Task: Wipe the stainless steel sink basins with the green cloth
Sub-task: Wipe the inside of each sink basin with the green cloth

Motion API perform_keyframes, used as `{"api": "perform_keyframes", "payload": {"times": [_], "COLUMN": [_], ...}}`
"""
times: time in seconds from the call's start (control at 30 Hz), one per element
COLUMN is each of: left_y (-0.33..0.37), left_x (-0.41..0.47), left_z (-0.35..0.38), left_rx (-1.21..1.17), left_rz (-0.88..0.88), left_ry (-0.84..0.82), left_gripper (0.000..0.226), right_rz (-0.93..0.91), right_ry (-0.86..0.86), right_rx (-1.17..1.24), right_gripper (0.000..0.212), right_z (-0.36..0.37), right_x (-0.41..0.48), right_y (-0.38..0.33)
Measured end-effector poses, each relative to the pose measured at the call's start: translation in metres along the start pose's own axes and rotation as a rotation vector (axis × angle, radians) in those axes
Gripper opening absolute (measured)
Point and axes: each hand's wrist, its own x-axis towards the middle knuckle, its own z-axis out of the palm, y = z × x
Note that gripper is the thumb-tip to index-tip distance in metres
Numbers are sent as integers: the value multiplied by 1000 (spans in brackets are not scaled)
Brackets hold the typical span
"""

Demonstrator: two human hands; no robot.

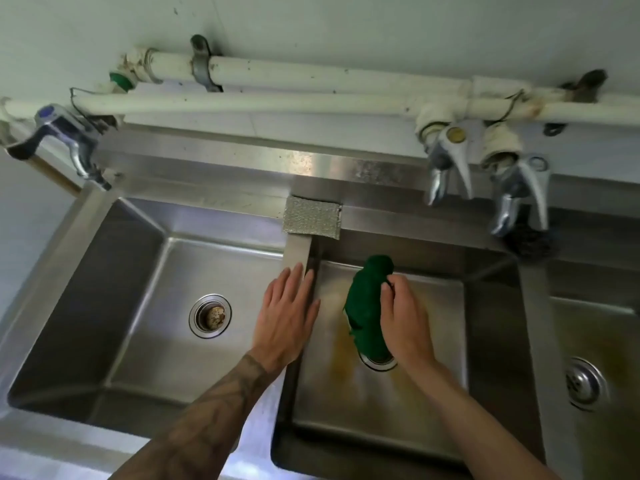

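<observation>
The dark green cloth hangs bunched over the middle basin, and my right hand grips it from the right side. It covers most of that basin's drain. My left hand lies flat, fingers apart, on the steel divider between the left basin and the middle one. It holds nothing. Yellowish stains mark the floor of the middle basin around the drain.
A silver scouring pad lies on the rim behind the divider. Taps stand at the back left and back right, under white pipes. A third basin is at the right, and a dark scourer sits on the rim.
</observation>
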Motion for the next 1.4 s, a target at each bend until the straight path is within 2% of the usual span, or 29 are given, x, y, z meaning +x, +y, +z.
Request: {"api": "perform_keyframes", "payload": {"times": [0.17, 0.33, 0.5, 0.6, 0.67, 0.8, 0.93, 1.07, 1.13, 1.23, 1.3, 1.4], "left_y": [-14, -18, -17, -20, -21, -20, -18, -18, -17, -15, -15, -17], "left_x": [10, 11, 11, 10, 10, 8, 10, 9, 8, 7, 7, 8], "left_z": [29, 38, 37, 43, 47, 47, 41, 43, 43, 42, 41, 41], "left_rx": [120, 111, 155, 152, 148, 147, 149, 154, 145, 128, 117, 111], "left_rz": [7, 26, 31, 38, 45, 50, 47, 58, 59, 49, 50, 43], "left_ry": [5, 51, 96, 121, 148, 152, 151, 189, 183, 174, 173, 176], "left_gripper": [68, 63, 62, 61, 62, 62, 62, 62, 62, 62, 62, 63], "right_rz": [-47, 112, -101, -319, -388, -327, -231, -273, -360, -443, -391, -208], "right_ry": [14, -143, -200, -230, -253, -186, -101, -98, -144, -186, -152, -61], "right_rx": [-125, -416, -482, -577, -630, -699, -708, -643, -654, -715, -765, -782], "right_gripper": [25, 31, 36, 46, 57, 65, 68, 68, 66, 62, 63, 64], "right_z": [33, 59, 98, 129, 147, 157, 159, 191, 207, 197, 169, 140], "right_x": [43, 65, 77, 90, 96, 92, 88, 90, 89, 91, 91, 87], "right_y": [24, 71, 104, 123, 139, 167, 164, 145, 136, 145, 168, 193]}}
